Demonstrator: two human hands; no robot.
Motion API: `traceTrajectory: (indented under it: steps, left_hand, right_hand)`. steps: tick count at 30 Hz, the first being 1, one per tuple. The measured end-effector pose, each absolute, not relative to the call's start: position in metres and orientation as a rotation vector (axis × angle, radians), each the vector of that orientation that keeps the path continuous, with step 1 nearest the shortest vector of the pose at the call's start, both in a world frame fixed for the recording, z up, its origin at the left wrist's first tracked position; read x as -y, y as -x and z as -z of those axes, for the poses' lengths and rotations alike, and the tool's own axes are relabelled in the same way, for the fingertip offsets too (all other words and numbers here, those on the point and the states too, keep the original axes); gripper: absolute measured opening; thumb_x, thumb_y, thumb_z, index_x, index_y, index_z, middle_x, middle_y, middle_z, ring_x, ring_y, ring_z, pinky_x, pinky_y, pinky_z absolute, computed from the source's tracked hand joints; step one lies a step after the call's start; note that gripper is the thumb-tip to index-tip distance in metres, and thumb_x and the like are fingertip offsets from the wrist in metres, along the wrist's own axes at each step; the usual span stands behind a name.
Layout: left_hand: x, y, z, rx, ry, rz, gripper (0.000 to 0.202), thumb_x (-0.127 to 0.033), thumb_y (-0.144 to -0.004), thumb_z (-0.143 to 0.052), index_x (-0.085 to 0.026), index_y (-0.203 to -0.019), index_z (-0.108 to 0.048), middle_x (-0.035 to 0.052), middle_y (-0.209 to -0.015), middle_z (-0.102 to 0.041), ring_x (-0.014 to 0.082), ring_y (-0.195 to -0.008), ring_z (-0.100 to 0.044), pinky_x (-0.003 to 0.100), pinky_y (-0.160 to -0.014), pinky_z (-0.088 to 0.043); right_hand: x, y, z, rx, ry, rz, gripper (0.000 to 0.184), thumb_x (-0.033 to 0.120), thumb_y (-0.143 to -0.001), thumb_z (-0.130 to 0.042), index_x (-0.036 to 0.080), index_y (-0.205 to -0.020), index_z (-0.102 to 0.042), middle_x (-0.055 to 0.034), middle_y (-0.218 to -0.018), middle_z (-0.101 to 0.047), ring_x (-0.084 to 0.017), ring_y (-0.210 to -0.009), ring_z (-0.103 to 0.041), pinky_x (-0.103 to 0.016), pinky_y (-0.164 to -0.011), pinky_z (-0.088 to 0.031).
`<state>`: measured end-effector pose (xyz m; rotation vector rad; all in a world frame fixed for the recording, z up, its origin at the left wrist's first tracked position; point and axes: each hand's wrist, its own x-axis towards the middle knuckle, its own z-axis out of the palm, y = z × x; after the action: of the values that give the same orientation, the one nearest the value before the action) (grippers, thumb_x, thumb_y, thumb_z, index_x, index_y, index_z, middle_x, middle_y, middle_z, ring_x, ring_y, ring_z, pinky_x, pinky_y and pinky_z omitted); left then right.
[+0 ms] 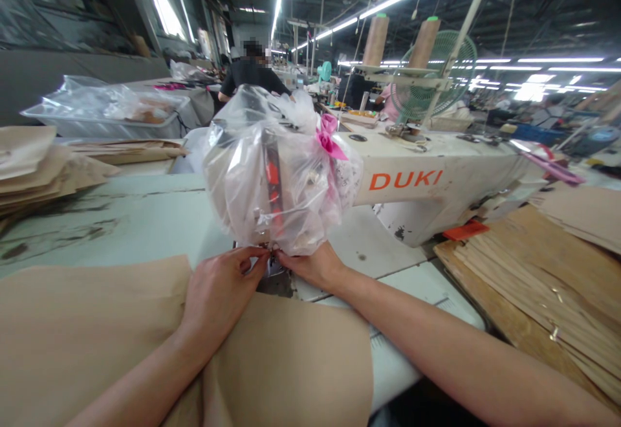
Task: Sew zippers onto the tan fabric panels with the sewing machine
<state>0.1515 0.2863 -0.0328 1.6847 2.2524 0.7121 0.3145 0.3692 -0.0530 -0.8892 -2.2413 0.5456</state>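
My left hand (220, 284) is at the needle area of a white sewing machine (407, 171), its thumb and forefinger pinched together. From the other side my right hand (315, 266) reaches in, fingertips closed and partly hidden under a clear plastic bag (301, 181). The two hands' fingertips nearly meet by the presser foot (273, 260). Whatever they pinch is too small to make out. The bag wraps the machine's head and is tied with a pink ribbon (330, 137). Tan fabric (301, 349) lies below my hands and under my left forearm.
Stacked tan pieces (29, 168) lie at the left, near a plastic bin (107, 128). More tan pieces (528, 278) rest on a board at the right. Pink-handled scissors (553, 165) lie on the machine. Two thread cones (376, 42) stand behind; a person (252, 74) sits further back.
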Motion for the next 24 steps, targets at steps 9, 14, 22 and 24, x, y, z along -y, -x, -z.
traceTrajectory:
  steps: [9,14,22,24]
  left_hand:
    - [-0.286,-0.151,0.032,-2.251,-1.702,-0.725,0.035,-0.045,-0.086,-0.051,-0.028,-0.1,-0.078,0.0043,-0.087,-0.079,0.0247,-0.085,-0.073,0.027,-0.065,-0.045]
    - [-0.286,-0.151,0.033,-2.267,-1.714,-0.702,0.036,-0.047,-0.087,-0.05,-0.027,-0.099,-0.078,0.0038,-0.083,-0.078,0.0245,-0.082,-0.072,0.027,-0.064,-0.043]
    - [-0.287,-0.15,0.034,-2.271,-1.718,-0.693,0.035,-0.045,-0.087,-0.051,-0.027,-0.101,-0.077,0.0037,-0.083,-0.078,0.0241,-0.082,-0.072,0.028,-0.064,-0.042]
    - [-0.287,-0.151,0.034,-2.276,-1.714,-0.696,0.034,-0.045,-0.087,-0.051,-0.027,-0.101,-0.077,0.0031,-0.081,-0.077,0.0238,-0.081,-0.072,0.028,-0.063,-0.042]
  right_hand:
    - [-0.368,-0.311,0.055,2.262,0.915,-0.469,0.011,0.021,-0.081,-0.067,0.023,-0.09,-0.072,-0.0054,-0.104,-0.075,-0.024,-0.106,-0.068,-0.03,-0.096,-0.049]
    - [-0.365,-0.312,0.052,2.271,0.932,-0.433,0.01,0.02,-0.081,-0.066,0.023,-0.089,-0.072,-0.0051,-0.104,-0.075,-0.024,-0.108,-0.067,-0.031,-0.096,-0.049]
    - [-0.363,-0.317,0.046,2.196,0.934,-0.521,0.012,0.023,-0.083,-0.068,0.024,-0.094,-0.071,-0.004,-0.111,-0.073,-0.025,-0.112,-0.065,-0.031,-0.094,-0.05]
    - [-0.364,-0.315,0.048,2.239,0.921,-0.507,0.013,0.022,-0.084,-0.066,0.023,-0.097,-0.071,-0.0052,-0.115,-0.072,-0.026,-0.114,-0.064,-0.032,-0.097,-0.049]
